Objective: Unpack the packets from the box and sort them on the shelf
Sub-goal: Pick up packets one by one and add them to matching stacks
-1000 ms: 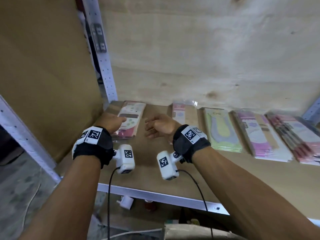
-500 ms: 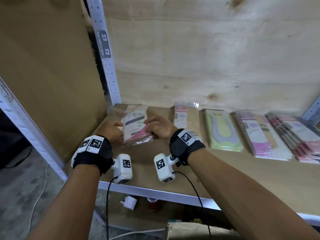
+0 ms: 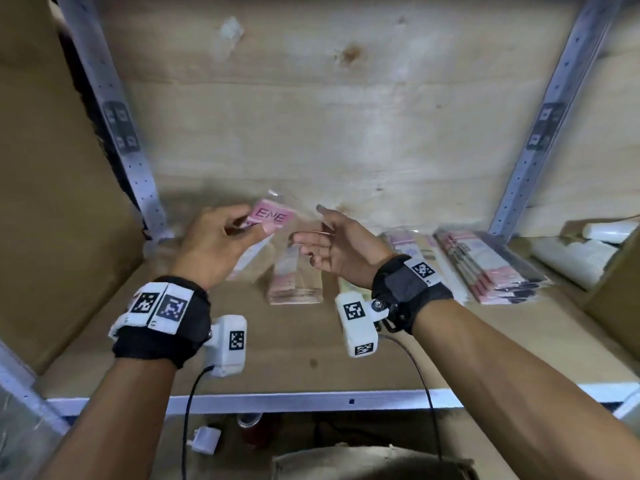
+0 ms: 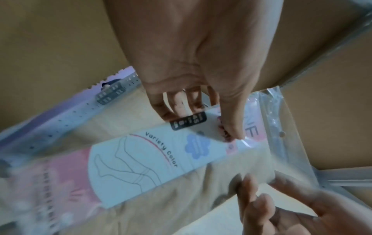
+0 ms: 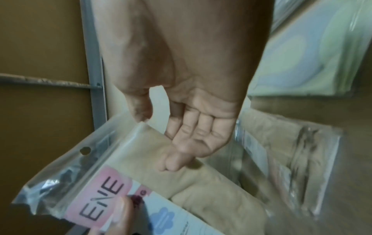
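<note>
My left hand (image 3: 249,225) holds up a clear packet (image 3: 272,216) with a pink "ENE" label, above the left part of the wooden shelf (image 3: 311,362). In the left wrist view the left hand (image 4: 209,124) has its thumb on the packet's (image 4: 141,159) printed card and its fingers behind it. My right hand (image 3: 311,225) is beside it, palm turned left. In the right wrist view the right hand (image 5: 159,139) has its loose fingers resting on the beige side of the packet (image 5: 104,187). A stack of beige packets (image 3: 294,282) lies on the shelf below.
More packet stacks (image 3: 485,265) lie in a row to the right, then white rolls (image 3: 575,258) and a cardboard box (image 3: 616,289). A cardboard panel (image 3: 52,202) closes the left side. Perforated metal posts (image 3: 114,126) flank the bay. An open box (image 3: 374,462) sits below the shelf edge (image 3: 311,401).
The packet went from lying at the shelf's left to being lifted and turned upright in my left hand. My right hand has loosened from gripping it to resting against it.
</note>
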{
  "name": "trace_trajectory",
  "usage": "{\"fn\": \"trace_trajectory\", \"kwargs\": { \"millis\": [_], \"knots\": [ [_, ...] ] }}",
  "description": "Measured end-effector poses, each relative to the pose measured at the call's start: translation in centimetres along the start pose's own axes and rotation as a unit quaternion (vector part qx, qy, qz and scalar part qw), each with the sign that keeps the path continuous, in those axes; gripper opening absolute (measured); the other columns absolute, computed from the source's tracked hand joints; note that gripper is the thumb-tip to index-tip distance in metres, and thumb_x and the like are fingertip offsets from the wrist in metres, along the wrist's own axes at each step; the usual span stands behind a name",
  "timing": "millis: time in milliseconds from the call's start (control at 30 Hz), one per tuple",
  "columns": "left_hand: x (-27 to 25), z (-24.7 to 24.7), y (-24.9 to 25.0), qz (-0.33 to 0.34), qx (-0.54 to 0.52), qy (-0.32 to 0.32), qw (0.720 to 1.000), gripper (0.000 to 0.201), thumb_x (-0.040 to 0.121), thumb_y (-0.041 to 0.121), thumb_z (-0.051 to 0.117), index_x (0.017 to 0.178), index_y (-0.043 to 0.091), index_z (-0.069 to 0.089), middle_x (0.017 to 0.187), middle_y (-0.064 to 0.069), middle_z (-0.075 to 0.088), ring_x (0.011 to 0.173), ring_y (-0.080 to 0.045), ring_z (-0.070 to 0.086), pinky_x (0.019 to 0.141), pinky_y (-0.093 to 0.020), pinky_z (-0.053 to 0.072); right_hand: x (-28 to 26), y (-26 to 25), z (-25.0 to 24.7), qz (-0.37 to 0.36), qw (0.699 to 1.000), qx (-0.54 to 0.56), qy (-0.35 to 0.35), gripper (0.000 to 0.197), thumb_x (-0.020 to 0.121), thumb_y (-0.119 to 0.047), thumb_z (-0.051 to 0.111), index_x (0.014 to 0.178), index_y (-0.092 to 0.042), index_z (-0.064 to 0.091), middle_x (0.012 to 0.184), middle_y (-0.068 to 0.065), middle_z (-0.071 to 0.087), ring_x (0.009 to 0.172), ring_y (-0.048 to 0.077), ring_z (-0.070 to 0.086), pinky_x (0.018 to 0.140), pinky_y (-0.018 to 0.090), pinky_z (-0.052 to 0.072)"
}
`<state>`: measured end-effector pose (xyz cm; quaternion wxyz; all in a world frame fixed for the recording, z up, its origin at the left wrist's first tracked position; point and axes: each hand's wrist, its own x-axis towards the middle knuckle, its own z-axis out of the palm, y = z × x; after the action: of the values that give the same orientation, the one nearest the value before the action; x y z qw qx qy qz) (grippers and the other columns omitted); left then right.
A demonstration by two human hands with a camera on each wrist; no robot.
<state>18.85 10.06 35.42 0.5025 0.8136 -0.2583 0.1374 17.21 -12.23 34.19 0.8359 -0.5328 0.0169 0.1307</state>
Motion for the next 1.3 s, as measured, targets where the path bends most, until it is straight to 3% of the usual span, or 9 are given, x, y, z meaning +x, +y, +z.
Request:
{"fn": "trace_trajectory", "kwargs": {
  "millis": [167, 267, 333, 467, 600, 833, 1000, 1133, 1300],
  "knots": [
    [1.1, 4.7, 1.7, 0.007, -0.085, 0.024, 0.996, 0.014, 0.085, 0.037, 0.074, 0.097, 0.033, 0.077, 0.09, 0.004, 0.078, 0.073, -0.006, 0.062, 0.068, -0.027, 0.052, -3.1, -1.0, -3.5, -0.053, 0.998, 0.018, 0.017, 0.02, 0.098, -0.032, 0.049, 0.09, -0.016, 0.058, 0.085, 0.008, 0.072, 0.065, 0.018, 0.064, 0.056, 0.025, 0.044],
    [1.0, 7.9, 1.3, -0.076, -0.167, 0.013, 0.983, 0.014, 0.085, 0.033, 0.074, 0.097, 0.028, 0.078, 0.091, 0.004, 0.078, 0.076, -0.009, 0.066, 0.07, -0.026, 0.054, -4.6, -0.1, -6.0, -0.082, 0.991, -0.101, 0.038, 0.007, 0.092, -0.022, 0.062, 0.089, -0.017, 0.06, 0.068, -0.001, 0.051, 0.055, 0.012, 0.038, 0.053, 0.024, 0.027],
    [0.6, 10.2, 1.0, -0.129, -0.216, -0.008, 0.968, 0.016, 0.087, 0.027, 0.073, 0.101, 0.021, 0.077, 0.096, 0.002, 0.078, 0.082, -0.012, 0.07, 0.072, -0.025, 0.055, -5.5, 0.6, -7.8, -0.098, 0.968, -0.221, 0.064, 0.007, 0.087, -0.024, 0.071, 0.087, -0.017, 0.07, 0.075, -0.003, 0.057, 0.057, 0.009, 0.039, 0.054, 0.024, 0.028],
    [-0.2, 13.9, 0.3, -0.193, -0.261, -0.006, 0.946, 0.023, 0.09, 0.016, 0.07, 0.11, 0.006, 0.072, 0.105, -0.008, 0.076, 0.094, -0.023, 0.071, 0.085, -0.034, 0.056, -6.8, 2.1, -11.3, -0.066, 0.948, -0.307, 0.061, 0.026, 0.086, -0.03, 0.073, 0.104, -0.011, 0.073, 0.102, 0.002, 0.075, 0.094, 0.023, 0.069, 0.092, 0.038, 0.051],
    [0.0, 15.3, -0.6, -0.247, -0.277, -0.022, 0.928, 0.025, 0.087, 0.017, 0.073, 0.11, 0.01, 0.07, 0.104, -0.007, 0.076, 0.097, -0.026, 0.073, 0.078, -0.036, 0.058, -7.4, 3.0, -13.9, -0.028, 0.967, -0.251, 0.022, 0.033, 0.092, -0.022, 0.068, 0.121, -0.006, 0.066, 0.123, 0.011, 0.07, 0.118, 0.029, 0.064, 0.111, 0.049, 0.041],
    [1.0, 15.1, -2.5, -0.243, -0.285, 0.045, 0.926, 0.032, 0.085, 0.02, 0.076, 0.115, 0.011, 0.067, 0.1, -0.011, 0.075, 0.081, -0.021, 0.069, 0.068, -0.029, 0.055, -7.6, 1.6, -15.1, -0.033, 0.952, -0.303, 0.006, 0.022, 0.091, -0.019, 0.07, 0.111, -0.012, 0.072, 0.119, 0.006, 0.072, 0.114, 0.019, 0.066, 0.108, 0.033, 0.043],
    [1.1, 14.3, -4.2, -0.222, -0.222, 0.063, 0.947, 0.009, 0.088, 0.032, 0.072, 0.089, 0.024, 0.075, 0.072, 0.007, 0.074, 0.055, -0.003, 0.064, 0.049, -0.014, 0.046, -7.8, 1.1, -15.3, -0.023, 0.92, -0.391, 0.01, 0.03, 0.09, -0.025, 0.071, 0.114, -0.009, 0.069, 0.116, 0.011, 0.072, 0.113, 0.03, 0.065, 0.109, 0.044, 0.044],
    [1.4, 13.9, -4.5, -0.227, -0.156, 0.022, 0.961, 0.023, 0.089, 0.036, 0.057, 0.071, 0.023, 0.063, 0.055, 0.01, 0.061, 0.048, -0.007, 0.06, 0.054, -0.024, 0.042, -7.8, 1.0, -15.0, -0.03, 0.904, -0.427, 0.006, 0.031, 0.091, -0.028, 0.069, 0.116, -0.009, 0.069, 0.121, 0.022, 0.066, 0.117, 0.038, 0.059, 0.11, 0.05, 0.04],
    [1.1, 13.3, -4.6, -0.225, -0.09, 0.003, 0.97, 0.035, 0.08, 0.056, 0.052, 0.061, 0.028, 0.059, 0.058, 0.004, 0.063, 0.055, -0.016, 0.06, 0.062, -0.029, 0.044, -7.9, 1.1, -14.6, -0.001, 0.904, -0.427, -0.003, 0.029, 0.093, -0.02, 0.066, 0.122, -0.016, 0.068, 0.119, 0.003, 0.072, 0.114, 0.02, 0.066, 0.094, 0.019, 0.052]
  ]
}}
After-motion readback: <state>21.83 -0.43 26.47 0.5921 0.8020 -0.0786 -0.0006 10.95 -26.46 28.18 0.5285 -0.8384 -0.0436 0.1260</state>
